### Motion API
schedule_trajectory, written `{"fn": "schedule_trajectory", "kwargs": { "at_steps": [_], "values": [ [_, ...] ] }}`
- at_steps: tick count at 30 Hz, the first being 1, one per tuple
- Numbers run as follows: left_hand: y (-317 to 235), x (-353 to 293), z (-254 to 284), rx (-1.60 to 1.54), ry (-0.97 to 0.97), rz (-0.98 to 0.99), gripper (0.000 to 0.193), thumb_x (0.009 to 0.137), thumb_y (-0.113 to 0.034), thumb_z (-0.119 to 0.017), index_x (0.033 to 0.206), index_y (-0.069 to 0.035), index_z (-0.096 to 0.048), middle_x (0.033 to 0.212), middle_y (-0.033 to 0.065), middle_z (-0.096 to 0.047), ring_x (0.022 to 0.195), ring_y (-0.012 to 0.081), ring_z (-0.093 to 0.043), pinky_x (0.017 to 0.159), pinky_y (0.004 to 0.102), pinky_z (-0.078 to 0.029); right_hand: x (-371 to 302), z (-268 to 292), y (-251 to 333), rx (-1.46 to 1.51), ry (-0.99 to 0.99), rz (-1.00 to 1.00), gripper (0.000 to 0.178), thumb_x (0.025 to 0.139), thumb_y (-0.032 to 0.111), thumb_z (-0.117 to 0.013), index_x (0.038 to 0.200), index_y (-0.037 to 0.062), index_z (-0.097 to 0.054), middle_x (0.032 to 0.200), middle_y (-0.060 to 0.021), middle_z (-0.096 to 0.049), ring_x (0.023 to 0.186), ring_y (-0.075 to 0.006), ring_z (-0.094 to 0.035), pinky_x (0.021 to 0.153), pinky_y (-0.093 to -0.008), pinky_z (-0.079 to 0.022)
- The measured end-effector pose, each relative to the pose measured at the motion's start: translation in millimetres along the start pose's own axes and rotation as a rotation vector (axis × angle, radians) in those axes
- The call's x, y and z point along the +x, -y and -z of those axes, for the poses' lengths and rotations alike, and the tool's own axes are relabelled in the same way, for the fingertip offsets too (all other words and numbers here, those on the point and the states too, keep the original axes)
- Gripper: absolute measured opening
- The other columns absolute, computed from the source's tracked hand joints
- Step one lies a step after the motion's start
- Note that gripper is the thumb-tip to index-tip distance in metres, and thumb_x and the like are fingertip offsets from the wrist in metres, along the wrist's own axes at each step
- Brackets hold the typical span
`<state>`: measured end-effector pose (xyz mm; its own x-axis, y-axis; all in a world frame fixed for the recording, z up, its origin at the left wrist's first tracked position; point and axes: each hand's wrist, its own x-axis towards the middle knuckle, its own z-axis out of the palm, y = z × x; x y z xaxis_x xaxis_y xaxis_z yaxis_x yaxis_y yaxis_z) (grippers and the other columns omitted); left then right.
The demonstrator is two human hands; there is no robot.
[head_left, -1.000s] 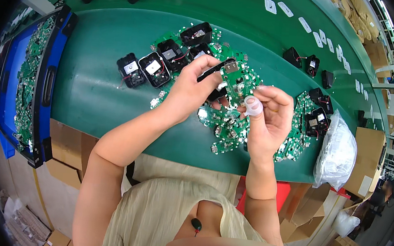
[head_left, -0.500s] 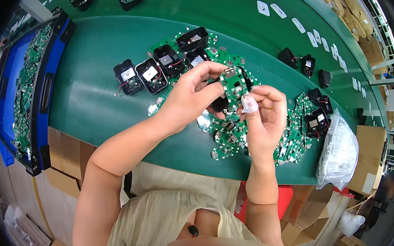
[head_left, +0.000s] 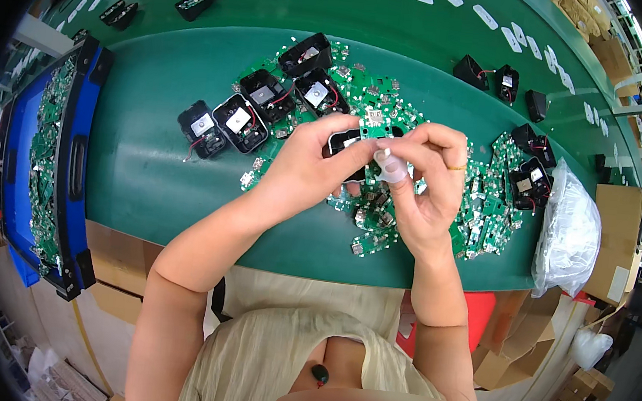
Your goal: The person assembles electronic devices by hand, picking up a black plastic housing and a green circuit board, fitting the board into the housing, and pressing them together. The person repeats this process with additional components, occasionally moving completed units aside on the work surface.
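My left hand [head_left: 308,160] is closed around a small black plastic case [head_left: 340,142] above the middle of the bench. Its thumb lies against a green circuit board [head_left: 376,121], which rises from the case. From the other side my right hand [head_left: 434,184] pinches at the board's lower end; the fingertips cover the exact contact. A translucent white cover [head_left: 392,169] sits at the right thumb's tip. Loose circuit boards [head_left: 381,222] lie piled under and around both hands. Left of them stand several open black cases [head_left: 241,123] with white blocks and red wires inside.
A blue bin [head_left: 19,187] of circuit boards stands at the left edge. More black cases [head_left: 530,180] and a clear plastic bag [head_left: 569,232] are at the right. Beyond the green bench [head_left: 152,184], a green belt [head_left: 340,5] carries white cards and black cases. Cardboard boxes [head_left: 617,237] flank the bench.
The board has tipped down from its raised position, closer to the case. My right fingers have moved left and closed in beside the left thumb. The whole view has shifted slightly.
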<state>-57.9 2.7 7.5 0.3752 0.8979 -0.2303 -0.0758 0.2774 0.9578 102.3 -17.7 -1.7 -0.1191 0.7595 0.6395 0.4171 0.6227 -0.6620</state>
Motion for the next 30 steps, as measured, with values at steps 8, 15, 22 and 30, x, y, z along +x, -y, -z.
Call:
{"fn": "schedule_trajectory", "kwargs": {
  "at_steps": [8,15,22,30],
  "values": [
    [9.1,3.3,-1.9,0.585,-0.254,-0.733,0.018,0.079,-0.001,-0.058,0.093,-0.011,-0.064,0.109,0.0120,-0.051,0.056,0.0112,-0.054,0.053,0.0227,-0.045,2.2,-3.0,-3.9,-0.157,-0.016,-0.069,0.018,0.068,0.001,-0.063,0.084,0.0039,-0.056,0.081,-0.0084,-0.051,0.072,-0.0246,-0.051,0.061,-0.0321,-0.043],
    [12.2,5.0,-4.1,0.630,-0.307,-0.793,0.016,0.074,0.000,-0.065,0.087,-0.010,-0.064,0.108,0.0102,-0.052,0.057,0.0100,-0.054,0.051,0.0227,-0.045,5.2,-0.3,-7.1,-0.483,0.081,0.199,0.022,0.063,0.004,-0.065,0.084,0.0048,-0.056,0.083,-0.0053,-0.052,0.070,-0.0229,-0.051,0.057,-0.0327,-0.044],
    [11.6,5.1,-0.5,0.534,-0.265,-0.695,0.010,0.076,-0.002,-0.065,0.085,-0.007,-0.062,0.099,0.0065,-0.053,0.062,0.0070,-0.054,0.048,0.0220,-0.044,6.7,0.0,-6.8,-0.266,0.034,0.119,0.021,0.066,0.000,-0.066,0.085,0.0043,-0.057,0.082,-0.0080,-0.055,0.070,-0.0239,-0.053,0.058,-0.0321,-0.044],
    [-0.4,-0.4,-2.9,0.007,-0.062,-0.145,0.007,0.082,-0.005,-0.059,0.089,-0.004,-0.058,0.092,0.0020,-0.053,0.059,0.0049,-0.053,0.044,0.0168,-0.045,4.8,0.4,-6.6,0.051,0.042,-0.082,0.016,0.072,-0.005,-0.062,0.086,0.0015,-0.057,0.082,-0.0072,-0.056,0.066,-0.0140,-0.053,0.046,-0.0227,-0.041]
  ]
}}
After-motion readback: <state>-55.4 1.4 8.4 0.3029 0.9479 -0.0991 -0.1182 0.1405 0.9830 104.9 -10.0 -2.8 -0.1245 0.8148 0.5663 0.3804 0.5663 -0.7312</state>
